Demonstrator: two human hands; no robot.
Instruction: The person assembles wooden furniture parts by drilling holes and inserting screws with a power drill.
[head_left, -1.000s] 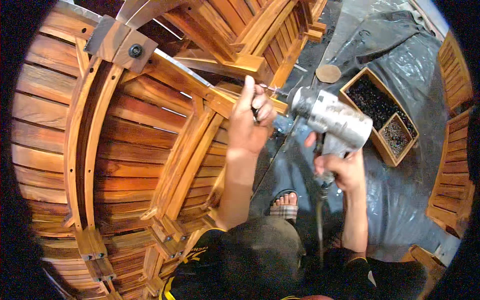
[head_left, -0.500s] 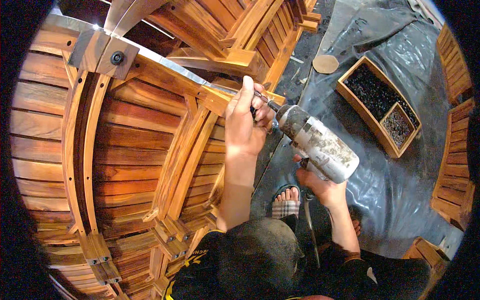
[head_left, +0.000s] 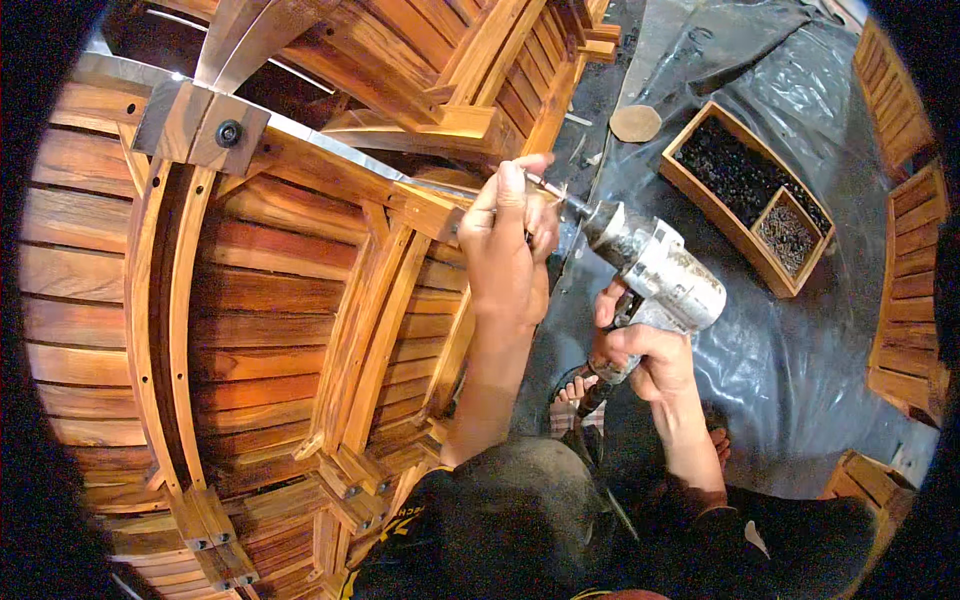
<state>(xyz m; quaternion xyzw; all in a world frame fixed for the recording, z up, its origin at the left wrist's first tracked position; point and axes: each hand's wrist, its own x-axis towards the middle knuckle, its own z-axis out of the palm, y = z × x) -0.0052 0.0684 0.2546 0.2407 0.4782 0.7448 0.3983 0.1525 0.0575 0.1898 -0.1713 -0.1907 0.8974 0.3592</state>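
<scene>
My right hand [head_left: 650, 355] is wrapped round the handle of a worn silver air impact driver [head_left: 675, 285], a finger near its trigger. The driver's bit [head_left: 550, 188] points up and left toward my left hand [head_left: 512, 225]. That hand is closed, its thumb and fingers pinched at the bit's tip. Whatever small thing sits between those fingers is hidden. Just left of the left hand lies the end of a wooden rail [head_left: 425, 208], part of a slatted wooden piece of furniture [head_left: 270, 290].
A two-part wooden box [head_left: 722, 232] of black pieces and small silvery hardware stands on black plastic sheeting [head_left: 760, 380]. Near it lies a round tan disc [head_left: 635, 123]. More slatted wood [head_left: 910, 290] stands at the right. A hose [head_left: 618, 510] runs beside my leg.
The driver has turned in my right hand, so its handle now shows. My left hand has shifted slightly right, its fingers curled more tightly near the bit's tip.
</scene>
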